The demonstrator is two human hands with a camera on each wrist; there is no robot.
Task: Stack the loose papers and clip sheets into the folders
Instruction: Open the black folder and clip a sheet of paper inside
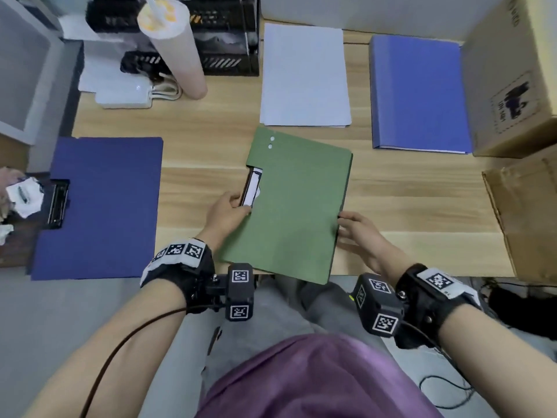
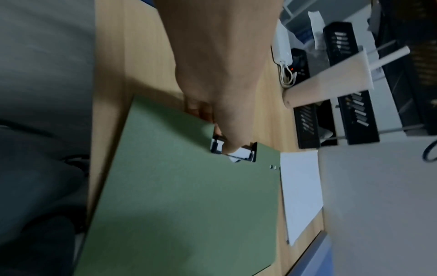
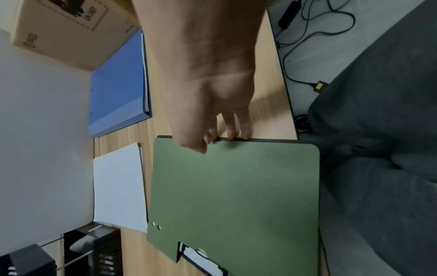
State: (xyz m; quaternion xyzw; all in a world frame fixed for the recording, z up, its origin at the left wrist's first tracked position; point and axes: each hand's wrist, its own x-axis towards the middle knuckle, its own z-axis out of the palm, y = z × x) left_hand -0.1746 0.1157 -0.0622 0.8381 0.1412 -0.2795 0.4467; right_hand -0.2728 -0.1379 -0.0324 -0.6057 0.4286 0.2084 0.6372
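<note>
A closed green folder (image 1: pixel 295 206) (image 2: pixel 189 205) (image 3: pixel 236 196) lies tilted at the table's front middle, its near corner past the edge. A black-and-white clip (image 1: pixel 251 188) (image 2: pixel 241 154) (image 3: pixel 201 261) shows in a notch on its left side. My left hand (image 1: pixel 229 212) (image 2: pixel 220 74) grips there, thumb pressing on the clip. My right hand (image 1: pixel 358 233) (image 3: pixel 208 93) pinches the folder's right edge, thumb on the cover, fingers at the edge. A stack of white papers (image 1: pixel 304 76) (image 2: pixel 300 190) (image 3: pixel 118 186) lies behind it. A dark blue clip folder (image 1: pixel 102 206) lies open at the left.
A blue binder (image 1: pixel 419 92) (image 3: pixel 118 89) lies at the back right beside cardboard boxes (image 1: pixel 512 70). A tall cup with a straw (image 1: pixel 174 46), black trays (image 1: pixel 226 34) and a white charger (image 1: pixel 126 95) crowd the back left. Crumpled paper (image 1: pixel 21 194) sits far left.
</note>
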